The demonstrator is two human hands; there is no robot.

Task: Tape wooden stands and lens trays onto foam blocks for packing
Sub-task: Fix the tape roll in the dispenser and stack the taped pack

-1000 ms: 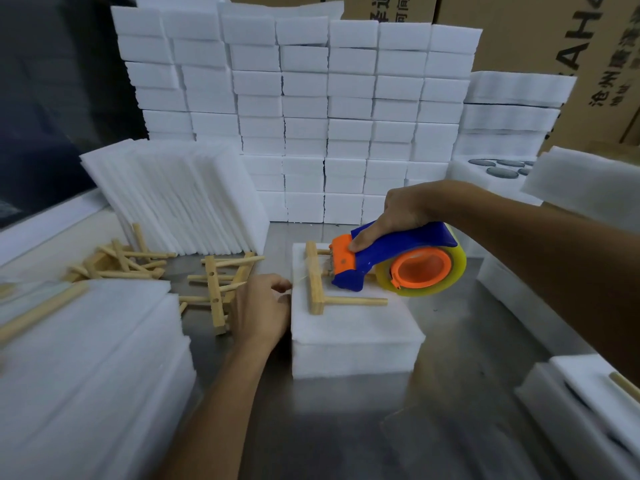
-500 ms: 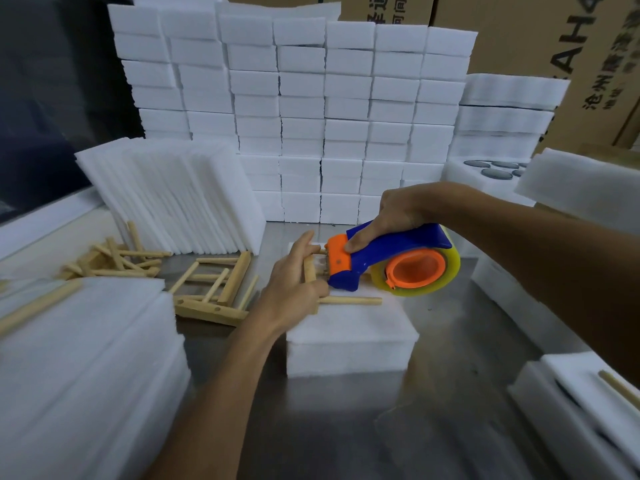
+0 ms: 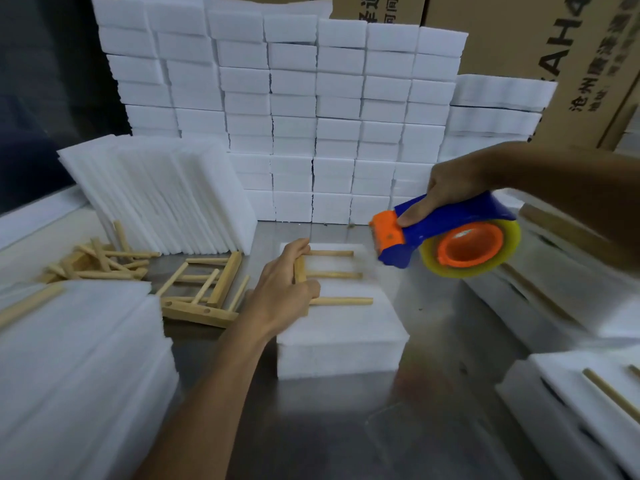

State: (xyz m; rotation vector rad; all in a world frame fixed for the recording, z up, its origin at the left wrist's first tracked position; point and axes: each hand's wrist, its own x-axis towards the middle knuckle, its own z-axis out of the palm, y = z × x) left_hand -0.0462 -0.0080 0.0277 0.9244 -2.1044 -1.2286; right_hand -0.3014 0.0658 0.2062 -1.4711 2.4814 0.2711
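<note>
— Where is the pale wooden stand with three round dowels (image 3: 332, 275) found?

— It is laid flat on the white rectangular foam block (image 3: 341, 336), which is set on the grey metal table (image 3: 346, 427). Its crossbar is grasped by the left hand (image 3: 282, 292), fingers curled round it.

— And the blue and orange plastic tape dispenser (image 3: 446, 233)?

— It is gripped by the right hand (image 3: 446, 190) and held in the air, above and to the right of the block, apart from it. A roll of clear yellowish tape (image 3: 505, 252) is carried on it.

— What else is seen?

— More wooden stands (image 3: 204, 292) are piled to the left, and stacked white foam blocks (image 3: 311, 116) are ranged behind.
</note>
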